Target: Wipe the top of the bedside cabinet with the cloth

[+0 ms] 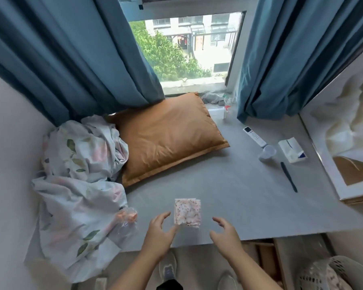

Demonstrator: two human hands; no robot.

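Near the front edge of the grey cabinet top (pixel 228 185), both hands hover with fingers spread wide and empty: left hand (pixel 158 233) at 7 o'clock of the folded cloth (pixel 187 212), thumb almost touching it, right hand (pixel 225 233) at 4 o'clock, apart. Farther back lie a floral sheet (pixel 76 176) at 9 o'clock, an orange pillow (pixel 166 139) at 12, and a pen (pixel 289 177), cup (pixel 267 153) and remote (pixel 254 136) at 2.

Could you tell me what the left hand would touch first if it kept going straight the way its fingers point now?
Most likely the folded cloth: the left hand is open, its fingers aimed up and right at the cloth's near left corner. Depth is unclear, so it may already be touching.
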